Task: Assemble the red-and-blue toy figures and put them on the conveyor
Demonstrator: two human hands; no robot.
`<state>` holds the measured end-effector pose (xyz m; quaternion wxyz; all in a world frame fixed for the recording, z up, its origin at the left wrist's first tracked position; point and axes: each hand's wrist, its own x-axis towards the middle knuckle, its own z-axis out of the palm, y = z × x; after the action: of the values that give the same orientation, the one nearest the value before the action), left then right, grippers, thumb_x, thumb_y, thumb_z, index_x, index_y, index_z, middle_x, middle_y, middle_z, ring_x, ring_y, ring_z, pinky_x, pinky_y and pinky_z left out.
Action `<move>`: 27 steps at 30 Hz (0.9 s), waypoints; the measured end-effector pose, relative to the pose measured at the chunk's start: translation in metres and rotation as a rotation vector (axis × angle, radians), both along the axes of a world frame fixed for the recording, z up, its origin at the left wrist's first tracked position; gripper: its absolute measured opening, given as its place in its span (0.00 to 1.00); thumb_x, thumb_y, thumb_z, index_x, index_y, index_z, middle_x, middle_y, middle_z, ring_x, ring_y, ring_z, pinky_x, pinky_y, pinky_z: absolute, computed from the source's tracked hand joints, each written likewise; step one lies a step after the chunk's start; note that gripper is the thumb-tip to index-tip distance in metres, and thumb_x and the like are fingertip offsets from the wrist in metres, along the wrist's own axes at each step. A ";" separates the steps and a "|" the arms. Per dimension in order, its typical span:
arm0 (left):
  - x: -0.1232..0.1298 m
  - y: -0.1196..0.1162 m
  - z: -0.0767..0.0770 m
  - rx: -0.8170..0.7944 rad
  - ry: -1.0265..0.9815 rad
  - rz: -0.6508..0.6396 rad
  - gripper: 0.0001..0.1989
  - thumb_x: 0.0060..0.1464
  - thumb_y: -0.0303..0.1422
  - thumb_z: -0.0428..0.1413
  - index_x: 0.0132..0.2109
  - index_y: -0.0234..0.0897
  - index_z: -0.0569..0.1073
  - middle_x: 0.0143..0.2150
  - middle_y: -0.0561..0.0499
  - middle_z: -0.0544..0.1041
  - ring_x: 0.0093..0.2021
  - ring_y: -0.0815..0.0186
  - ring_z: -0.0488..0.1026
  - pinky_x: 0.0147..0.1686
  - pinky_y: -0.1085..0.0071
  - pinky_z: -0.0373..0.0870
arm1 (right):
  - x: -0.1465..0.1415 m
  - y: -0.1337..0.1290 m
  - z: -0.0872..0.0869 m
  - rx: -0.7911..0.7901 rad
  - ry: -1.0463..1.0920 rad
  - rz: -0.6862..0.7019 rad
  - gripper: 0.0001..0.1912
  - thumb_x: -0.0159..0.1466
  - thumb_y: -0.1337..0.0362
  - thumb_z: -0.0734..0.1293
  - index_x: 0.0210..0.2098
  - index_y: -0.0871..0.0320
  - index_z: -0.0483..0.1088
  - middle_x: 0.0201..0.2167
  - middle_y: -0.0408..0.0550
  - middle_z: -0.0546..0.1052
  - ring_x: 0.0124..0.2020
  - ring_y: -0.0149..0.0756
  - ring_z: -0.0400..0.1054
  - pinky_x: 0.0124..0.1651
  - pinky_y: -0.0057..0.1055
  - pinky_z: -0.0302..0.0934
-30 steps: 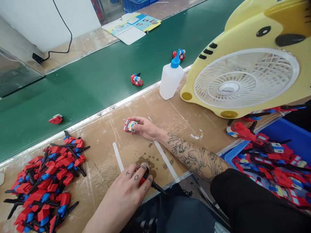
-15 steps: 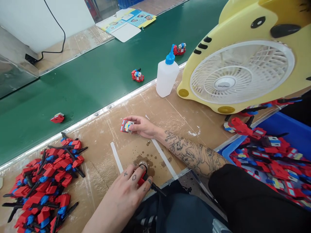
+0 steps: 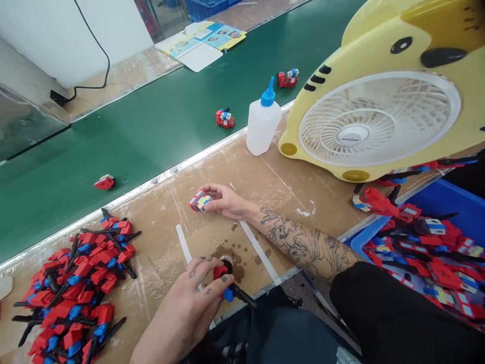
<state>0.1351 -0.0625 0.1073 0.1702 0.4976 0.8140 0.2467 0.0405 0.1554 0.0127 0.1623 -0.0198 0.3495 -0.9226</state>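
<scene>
My left hand, low in the middle of the view, has its thumb and fingers closed on a red toy part. A blue joint and a black rod stick out of that part towards my lap. Right beside it on the wet board is a small dark round fitting with a light rim; whether the two touch I cannot tell. Farther forward, my right hand pinches a small blocky toy piece in red, grey, white, yellow and blue, held just over the table.
A pile of red-blue-black toy parts lies at left. Beyond runs a green conveyor belt carrying several toy pieces. A white bottle with a blue nozzle and a yellow fan stand ahead. At right is a blue bin of toys.
The block in my right hand has tilted. My left fingers have drawn back slightly, so more of the red part and its blue joint shows. Pieces on the belt have travelled right.
</scene>
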 end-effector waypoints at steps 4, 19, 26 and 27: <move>-0.015 -0.014 -0.018 0.282 -0.417 0.319 0.17 0.59 0.26 0.59 0.54 0.45 0.75 0.55 0.45 0.75 0.56 0.58 0.71 0.54 0.64 0.70 | 0.003 -0.001 0.000 -0.028 -0.008 0.021 0.29 0.42 0.70 0.83 0.41 0.59 0.72 0.40 0.45 0.77 0.40 0.32 0.73 0.43 0.26 0.69; -0.061 0.009 -0.054 1.063 -0.901 0.929 0.19 0.46 0.31 0.70 0.47 0.41 0.79 0.44 0.48 0.82 0.44 0.66 0.77 0.46 0.73 0.71 | 0.006 -0.006 0.001 0.088 0.075 0.009 0.31 0.42 0.62 0.84 0.43 0.58 0.74 0.39 0.47 0.78 0.38 0.33 0.73 0.42 0.27 0.65; -0.067 0.011 -0.067 0.904 -0.710 1.064 0.27 0.45 0.37 0.70 0.53 0.34 0.76 0.49 0.41 0.81 0.50 0.55 0.78 0.52 0.61 0.74 | 0.006 -0.011 -0.013 0.349 0.242 -0.068 0.31 0.45 0.62 0.83 0.45 0.55 0.69 0.45 0.49 0.77 0.46 0.40 0.73 0.52 0.36 0.66; -0.068 0.013 -0.066 0.892 -0.684 1.066 0.28 0.46 0.38 0.70 0.53 0.33 0.76 0.50 0.40 0.80 0.51 0.54 0.78 0.53 0.59 0.73 | 0.007 -0.012 -0.012 0.410 0.272 -0.098 0.31 0.46 0.62 0.82 0.46 0.55 0.68 0.45 0.49 0.76 0.47 0.40 0.73 0.53 0.37 0.65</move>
<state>0.0669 -0.0498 0.0411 0.0538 -0.0439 0.6695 0.7396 0.0480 0.1432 0.0005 0.0695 -0.0935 0.5483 -0.8281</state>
